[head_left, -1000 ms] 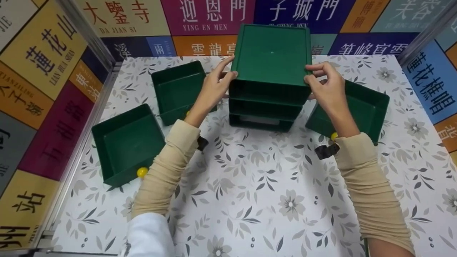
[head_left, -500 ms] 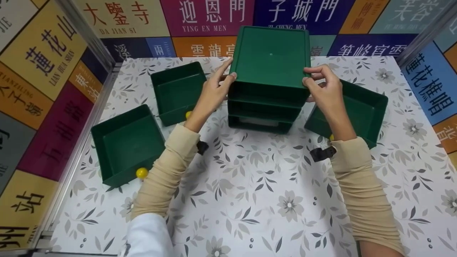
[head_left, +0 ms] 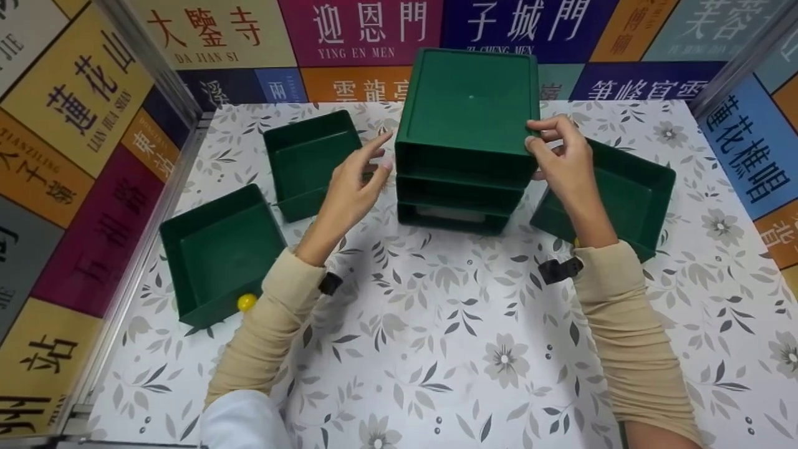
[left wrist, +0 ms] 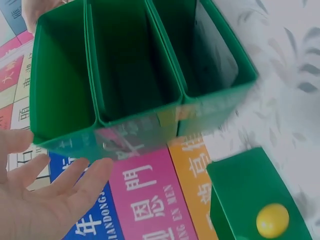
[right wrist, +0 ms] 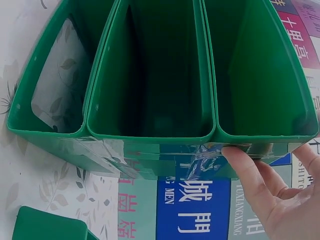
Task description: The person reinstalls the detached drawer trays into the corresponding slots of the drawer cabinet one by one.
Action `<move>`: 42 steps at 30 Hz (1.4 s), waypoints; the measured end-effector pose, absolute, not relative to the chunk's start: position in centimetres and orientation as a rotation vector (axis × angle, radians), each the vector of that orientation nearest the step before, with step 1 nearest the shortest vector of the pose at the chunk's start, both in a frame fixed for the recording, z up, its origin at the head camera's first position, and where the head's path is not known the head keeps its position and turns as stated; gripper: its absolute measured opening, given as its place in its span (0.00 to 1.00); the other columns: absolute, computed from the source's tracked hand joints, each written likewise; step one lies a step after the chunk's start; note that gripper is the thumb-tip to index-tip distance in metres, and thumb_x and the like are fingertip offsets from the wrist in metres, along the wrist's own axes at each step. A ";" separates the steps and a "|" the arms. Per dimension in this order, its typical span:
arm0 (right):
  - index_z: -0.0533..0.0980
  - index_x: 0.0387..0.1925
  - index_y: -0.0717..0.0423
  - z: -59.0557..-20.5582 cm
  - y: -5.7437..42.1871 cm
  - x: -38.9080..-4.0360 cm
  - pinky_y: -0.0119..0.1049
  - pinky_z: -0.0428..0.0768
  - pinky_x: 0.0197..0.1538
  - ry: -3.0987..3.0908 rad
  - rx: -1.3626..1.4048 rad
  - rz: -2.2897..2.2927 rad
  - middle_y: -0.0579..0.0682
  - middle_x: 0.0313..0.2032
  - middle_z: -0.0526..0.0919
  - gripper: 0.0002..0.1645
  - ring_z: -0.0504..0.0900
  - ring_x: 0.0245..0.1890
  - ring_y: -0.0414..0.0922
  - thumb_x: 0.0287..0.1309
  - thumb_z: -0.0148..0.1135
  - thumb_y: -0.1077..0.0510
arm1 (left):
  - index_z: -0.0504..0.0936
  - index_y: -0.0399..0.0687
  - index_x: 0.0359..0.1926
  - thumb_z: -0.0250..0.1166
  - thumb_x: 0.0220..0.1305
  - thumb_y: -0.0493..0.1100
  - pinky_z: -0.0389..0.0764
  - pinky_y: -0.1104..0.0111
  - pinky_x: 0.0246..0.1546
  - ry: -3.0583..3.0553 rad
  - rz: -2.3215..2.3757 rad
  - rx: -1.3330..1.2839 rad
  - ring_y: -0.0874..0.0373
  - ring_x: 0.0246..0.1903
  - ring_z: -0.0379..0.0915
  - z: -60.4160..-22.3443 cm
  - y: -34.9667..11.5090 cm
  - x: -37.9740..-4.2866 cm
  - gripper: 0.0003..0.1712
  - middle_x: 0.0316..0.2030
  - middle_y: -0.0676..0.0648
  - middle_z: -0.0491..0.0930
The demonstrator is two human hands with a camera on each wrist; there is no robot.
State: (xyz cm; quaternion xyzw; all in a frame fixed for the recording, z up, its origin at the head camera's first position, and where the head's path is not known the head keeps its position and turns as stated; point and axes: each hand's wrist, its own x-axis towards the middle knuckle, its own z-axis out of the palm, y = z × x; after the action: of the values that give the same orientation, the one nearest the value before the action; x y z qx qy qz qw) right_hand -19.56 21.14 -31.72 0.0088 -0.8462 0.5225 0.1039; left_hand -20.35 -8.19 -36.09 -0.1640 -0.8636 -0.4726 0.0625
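Observation:
A green cabinet (head_left: 471, 103) with three stacked open-fronted slots stands at the back middle of the table. My left hand (head_left: 349, 187) is just left of it, apart from its side, with fingers spread and holding nothing; the left wrist view shows a gap between most fingertips and the wall. At the front right top edge my right hand (head_left: 564, 165) grips the cabinet with thumb and bent fingers. In the right wrist view the thumb (right wrist: 247, 175) presses the taped side wall. The slots (right wrist: 160, 75) contain no drawers.
Two green drawers (head_left: 227, 249) lie at the left, the nearer with a yellow round knob (head_left: 247, 302). Another drawer (head_left: 636, 193) lies at the right, partly behind my right hand. Printed panels (head_left: 374, 31) wall the white floral tabletop (head_left: 436, 362).
My left hand has let go of the cabinet and moved left and toward me. The right hand stays at the cabinet's edge. The cabinet has shifted very slightly in view.

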 end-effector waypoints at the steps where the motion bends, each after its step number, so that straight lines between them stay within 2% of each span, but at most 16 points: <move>1: 0.72 0.51 0.54 -31.7 21.1 -19.6 0.25 0.76 0.23 -2.493 0.024 1.547 0.44 0.37 0.70 0.18 0.71 0.26 0.40 0.60 0.52 0.54 | 0.63 0.63 0.64 0.50 0.66 0.48 0.75 0.66 0.49 -2.616 -1.395 -0.494 0.58 0.52 0.71 -36.1 -8.6 -20.0 0.25 0.58 0.49 0.69; 4: 0.72 0.51 0.53 -31.8 21.2 -19.5 0.25 0.76 0.24 -2.491 0.017 1.555 0.44 0.38 0.70 0.18 0.71 0.27 0.40 0.60 0.52 0.54 | 0.66 0.61 0.62 0.51 0.66 0.47 0.75 0.65 0.47 -2.641 -1.295 -0.479 0.57 0.49 0.71 -36.2 -9.9 -19.0 0.23 0.54 0.49 0.71; 11: 0.73 0.51 0.55 -31.8 21.0 -19.4 0.25 0.75 0.23 -2.475 0.036 1.561 0.45 0.38 0.69 0.18 0.72 0.27 0.41 0.60 0.51 0.55 | 0.68 0.60 0.60 0.51 0.65 0.48 0.66 0.57 0.58 -2.679 -1.058 -0.378 0.54 0.57 0.66 -36.2 -13.6 -16.8 0.22 0.57 0.49 0.71; 16: 0.73 0.51 0.55 -31.8 20.9 -19.4 0.25 0.73 0.22 -2.472 0.036 1.558 0.45 0.37 0.69 0.18 0.72 0.26 0.41 0.60 0.51 0.56 | 0.68 0.60 0.60 0.52 0.65 0.48 0.62 0.52 0.59 -2.697 -0.972 -0.256 0.50 0.57 0.64 -36.1 -16.5 -15.3 0.22 0.56 0.47 0.71; 24: 0.73 0.51 0.54 -32.0 20.7 -19.3 0.24 0.72 0.23 -2.466 0.036 1.533 0.45 0.38 0.69 0.18 0.69 0.23 0.39 0.60 0.51 0.55 | 0.64 0.62 0.63 0.53 0.64 0.47 0.63 0.49 0.58 -2.696 -0.918 -0.064 0.46 0.58 0.63 -36.5 -21.5 -13.5 0.26 0.59 0.44 0.68; 29: 0.73 0.51 0.55 -32.0 20.7 -19.2 0.24 0.72 0.23 -2.455 0.050 1.521 0.45 0.39 0.69 0.18 0.68 0.22 0.37 0.61 0.51 0.55 | 0.63 0.59 0.64 0.54 0.64 0.46 0.62 0.47 0.56 -2.663 -0.913 0.007 0.43 0.57 0.63 -36.9 -24.3 -12.5 0.27 0.57 0.41 0.69; 35: 0.73 0.51 0.55 -32.0 20.6 -19.1 0.24 0.72 0.23 -2.452 0.042 1.511 0.43 0.39 0.69 0.18 0.68 0.22 0.36 0.61 0.51 0.55 | 0.56 0.57 0.67 0.52 0.64 0.51 0.56 0.42 0.58 -2.724 -0.905 0.211 0.38 0.61 0.56 -37.6 -27.8 -11.4 0.32 0.62 0.38 0.63; 42: 0.73 0.51 0.51 -33.6 21.5 -20.4 0.26 0.73 0.23 -2.469 0.023 1.425 0.42 0.40 0.70 0.17 0.69 0.25 0.36 0.60 0.51 0.54 | 0.49 0.55 0.70 0.49 0.65 0.54 0.53 0.40 0.59 -2.807 -0.887 0.491 0.35 0.63 0.51 -39.4 -31.4 -10.3 0.36 0.64 0.35 0.57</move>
State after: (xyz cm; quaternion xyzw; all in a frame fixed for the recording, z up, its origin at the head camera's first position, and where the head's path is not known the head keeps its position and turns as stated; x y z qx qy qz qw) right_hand -20.42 21.49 -33.58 0.0080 -0.8570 0.4945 0.1448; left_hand -10.32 -31.38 -39.35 0.1641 -0.9377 -0.2961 0.0783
